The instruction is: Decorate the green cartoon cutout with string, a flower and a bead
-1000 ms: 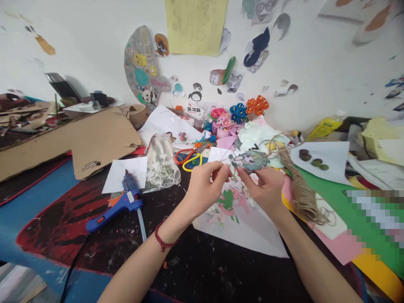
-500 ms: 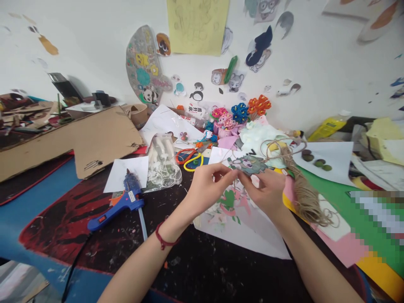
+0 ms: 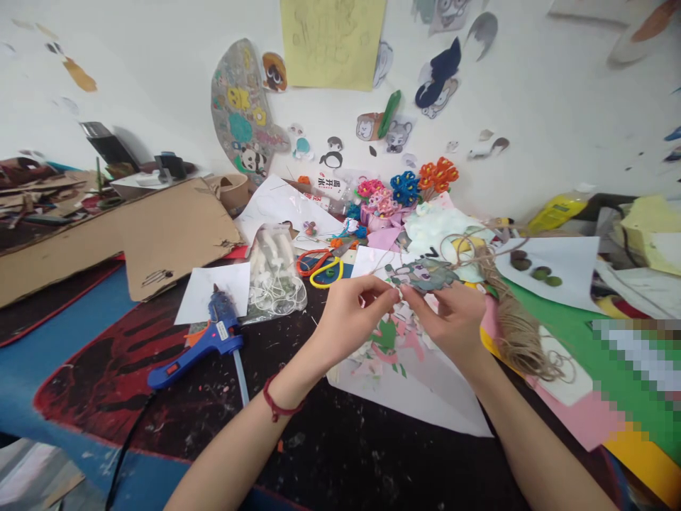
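My right hand (image 3: 452, 312) pinches a grey-green paper cutout (image 3: 425, 275) of a cartoon figure by its lower edge. Close beside it, my left hand (image 3: 354, 309) has thumb and forefinger pressed together at the cutout's left end. What those fingertips hold is hidden; a thin strand of twine shows just above them. Beneath both hands lies a white sheet (image 3: 420, 401) strewn with pink and green paper scraps (image 3: 384, 336). A bundle of brown twine (image 3: 511, 330) rests right of my right hand, with loose loops reaching toward the cutout.
A blue glue gun (image 3: 216, 341) with a trailing cord lies at left, beside a bag of white cords (image 3: 274, 277). Scissors (image 3: 324, 268) with orange and yellow handles sit beyond my left hand. Crocheted flowers (image 3: 383, 199) stand at the back; flat cardboard (image 3: 175, 234) lies far left.
My right hand has shifted slightly right with the cutout, and a small gap has opened between the two hands' fingertips. My left hand stays nearly in place.
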`<state>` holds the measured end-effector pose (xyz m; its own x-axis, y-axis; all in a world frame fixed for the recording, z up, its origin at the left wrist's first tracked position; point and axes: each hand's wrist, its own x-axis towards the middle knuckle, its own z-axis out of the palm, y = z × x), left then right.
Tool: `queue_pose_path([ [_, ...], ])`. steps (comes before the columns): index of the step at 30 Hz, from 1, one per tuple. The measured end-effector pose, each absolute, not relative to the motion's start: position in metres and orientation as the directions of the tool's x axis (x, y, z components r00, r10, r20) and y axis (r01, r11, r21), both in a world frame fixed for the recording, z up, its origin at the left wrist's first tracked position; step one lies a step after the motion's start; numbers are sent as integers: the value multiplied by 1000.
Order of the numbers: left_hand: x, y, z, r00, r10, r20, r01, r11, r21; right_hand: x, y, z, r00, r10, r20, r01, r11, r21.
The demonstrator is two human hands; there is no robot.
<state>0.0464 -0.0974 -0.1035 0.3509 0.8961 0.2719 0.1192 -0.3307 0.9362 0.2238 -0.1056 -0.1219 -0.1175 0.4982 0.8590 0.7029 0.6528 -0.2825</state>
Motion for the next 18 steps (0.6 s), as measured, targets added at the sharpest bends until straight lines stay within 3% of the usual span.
queue_pose_path([
  [6,47,-100,-104,319,888,330,253,-416,874,224,-110,-118,-53,628,776,672,598,-438],
  [10,48,-99,-104,236,824,516,422,-565,709,223,-112,-113,3,790,613,501,529,-684],
  [14,48,-96,-106,291,738,608,341,-674,655,226,-109,-115,-67,904,422,247,425,-871],
  [18,48,-95,-104,339,766,546,252,-633,732,228,-107,-119,-95,918,385,135,395,-909],
])
